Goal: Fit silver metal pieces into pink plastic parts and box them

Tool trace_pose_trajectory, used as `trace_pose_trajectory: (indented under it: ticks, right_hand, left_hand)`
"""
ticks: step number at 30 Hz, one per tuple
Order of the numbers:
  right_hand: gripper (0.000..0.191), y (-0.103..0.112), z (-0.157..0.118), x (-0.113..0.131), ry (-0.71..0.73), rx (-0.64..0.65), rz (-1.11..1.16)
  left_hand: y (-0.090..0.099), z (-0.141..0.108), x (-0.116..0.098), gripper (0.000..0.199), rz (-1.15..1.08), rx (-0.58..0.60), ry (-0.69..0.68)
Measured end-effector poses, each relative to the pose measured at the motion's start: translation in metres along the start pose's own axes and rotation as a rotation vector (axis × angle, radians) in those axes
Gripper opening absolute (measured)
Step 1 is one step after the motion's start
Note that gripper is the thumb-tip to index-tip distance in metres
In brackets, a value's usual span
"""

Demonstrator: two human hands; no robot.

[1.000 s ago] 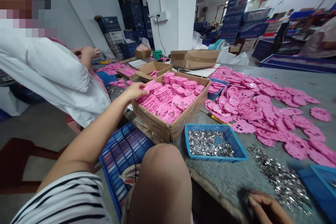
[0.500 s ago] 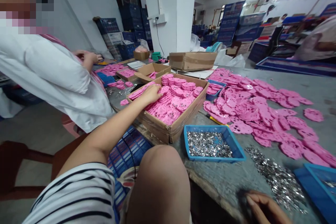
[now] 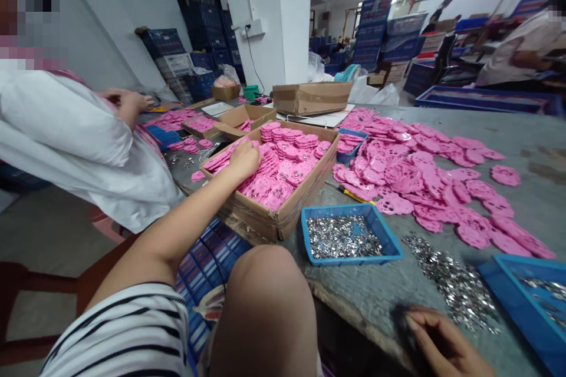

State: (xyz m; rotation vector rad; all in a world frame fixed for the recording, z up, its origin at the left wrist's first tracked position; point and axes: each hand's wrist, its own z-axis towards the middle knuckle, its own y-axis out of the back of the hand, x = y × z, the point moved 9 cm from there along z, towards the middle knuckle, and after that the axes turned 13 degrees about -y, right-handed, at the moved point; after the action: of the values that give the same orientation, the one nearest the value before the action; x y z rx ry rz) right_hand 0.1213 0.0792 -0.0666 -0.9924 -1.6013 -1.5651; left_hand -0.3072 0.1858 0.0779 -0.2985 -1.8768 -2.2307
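Observation:
My left hand (image 3: 246,159) reaches into the cardboard box (image 3: 276,221), on top of its stacked flat pink plastic pieces (image 3: 287,153). Its fingers are curled and partly hidden, so what they grip cannot be made out. At the lower right, my right hand (image 3: 442,339) is low over the table edge with thumb and fingers drawn together; anything between them is hidden. A dark smudge lies beside its fingertips. Close to it are a loose heap of small shiny metal parts (image 3: 460,288) and a blue tray (image 3: 349,258) holding more of them.
A large pile of pink pieces (image 3: 407,171) spreads over the grey table (image 3: 354,285). A yellow-handled tool (image 3: 357,197) lies at the pile's edge. Another blue tray (image 3: 526,300) stands at right. A co-worker in a white top (image 3: 66,123) is at left. Behind stands another cardboard box (image 3: 312,97).
The whole view has shifted a little, so the table contents appear further left. My left hand is still in the box, slightly more curled. My right hand keeps its closed pose by the table edge.

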Motion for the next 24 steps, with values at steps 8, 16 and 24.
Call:
trace_pose_trajectory:
  ticks: [8,16,24]
  right_hand:
    - [0.031,0.004,-0.003,0.009,-0.021,0.027,0.033]
    - [0.023,0.021,0.081,0.087,0.188,-0.047,-0.322]
    - [0.034,-0.062,0.16,0.088,0.296,0.137,-1.199]
  left_hand:
    - [0.026,-0.001,-0.021,0.043,0.065,-0.085,-0.088]
    - [0.094,-0.031,-0.163,0.035,-0.728,-0.303,-0.565]
    - [0.039,-0.004,-0.262,0.024,-1.602,0.099,-0.408]
